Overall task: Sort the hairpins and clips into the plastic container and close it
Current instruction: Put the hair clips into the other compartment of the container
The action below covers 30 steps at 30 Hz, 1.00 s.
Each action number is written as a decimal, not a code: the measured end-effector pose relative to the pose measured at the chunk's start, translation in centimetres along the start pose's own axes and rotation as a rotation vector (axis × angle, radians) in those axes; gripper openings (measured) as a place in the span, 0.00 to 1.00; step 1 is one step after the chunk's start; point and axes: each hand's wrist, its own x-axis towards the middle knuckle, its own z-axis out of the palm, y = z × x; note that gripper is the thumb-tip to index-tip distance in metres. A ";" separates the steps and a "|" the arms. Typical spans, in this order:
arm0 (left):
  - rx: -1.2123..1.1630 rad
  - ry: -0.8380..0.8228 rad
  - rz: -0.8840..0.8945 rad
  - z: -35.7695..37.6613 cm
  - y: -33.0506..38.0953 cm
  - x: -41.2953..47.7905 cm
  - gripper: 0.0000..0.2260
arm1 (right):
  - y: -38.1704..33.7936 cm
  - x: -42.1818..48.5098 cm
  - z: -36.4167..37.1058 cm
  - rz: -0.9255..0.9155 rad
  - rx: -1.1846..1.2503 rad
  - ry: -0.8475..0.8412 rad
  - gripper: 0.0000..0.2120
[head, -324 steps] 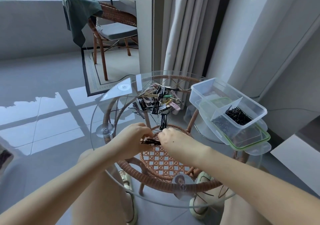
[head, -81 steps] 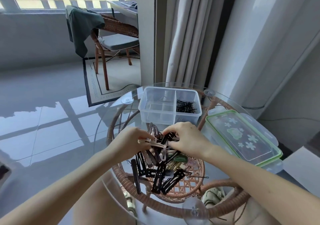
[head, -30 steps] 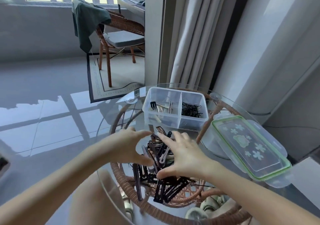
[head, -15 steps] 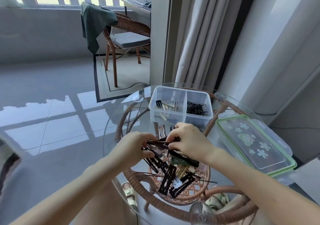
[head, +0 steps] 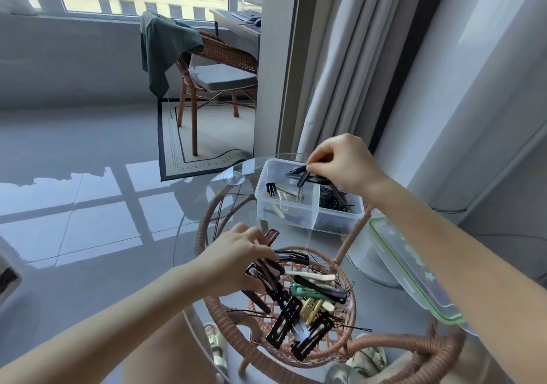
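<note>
Above the plastic container (head: 307,206), right hand (head: 343,161) fingers (head: 315,164) pinched on black clips (head: 305,175).

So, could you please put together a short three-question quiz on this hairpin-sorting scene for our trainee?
1. True or false: the green-rimmed clear lid is already on the clear divided plastic container.
2. Which compartment holds the thin black hairpins: A left, B right?
3. What is the right hand doing?

Key: 1. False; the lid lies on the glass table, to the container's right. 2. B. 3. It pinches black snap clips over the left compartment, while the left hand grips dark clips in the pile.
</note>
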 end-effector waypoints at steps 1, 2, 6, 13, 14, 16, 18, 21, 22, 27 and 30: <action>0.043 -0.007 0.024 0.0 0.0 0.2 0.25 | 0.1 1.3 0.8 0.029 -0.027 -0.009 0.03; 0.083 -0.007 0.045 0.1 -0.1 0.5 0.25 | 0.3 2.3 1.7 0.064 -0.048 -0.039 0.03; 0.187 0.018 0.165 -0.1 -0.3 1.6 0.22 | 1.3 4.2 5.7 0.235 -0.007 -0.242 0.05; 0.349 -0.017 0.336 0.0 -0.2 2.6 0.13 | 1.0 3.4 5.2 0.277 0.026 -0.309 0.14; 0.347 -0.033 0.306 0.0 -0.2 2.8 0.12 | 0.8 2.8 4.5 0.232 -0.021 -0.257 0.14; 0.332 -0.081 0.253 0.0 0.1 3.2 0.11 | 0.3 0.8 3.0 0.145 -0.042 -0.157 0.13; 0.283 -0.098 0.206 0.0 0.4 3.5 0.11 | 0.5 -2.2 1.8 0.108 0.022 -0.219 0.10; 0.094 -0.104 0.076 -1.1 0.2 3.2 0.12 | 1.4 -7.4 1.6 0.086 -0.101 -0.538 0.19; 0.026 -0.081 0.042 -1.7 0.0 3.0 0.12 | 1.8 -8.8 2.1 0.084 -0.169 -0.601 0.25; -0.264 0.084 -0.092 -5.7 0.1 2.6 0.10 | 3.1 -12.2 4.9 0.106 -0.228 -0.577 0.32; -0.374 0.186 -0.191 -8.2 0.6 4.2 0.11 | 3.3 -12.2 5.3 0.130 -0.124 -0.509 0.25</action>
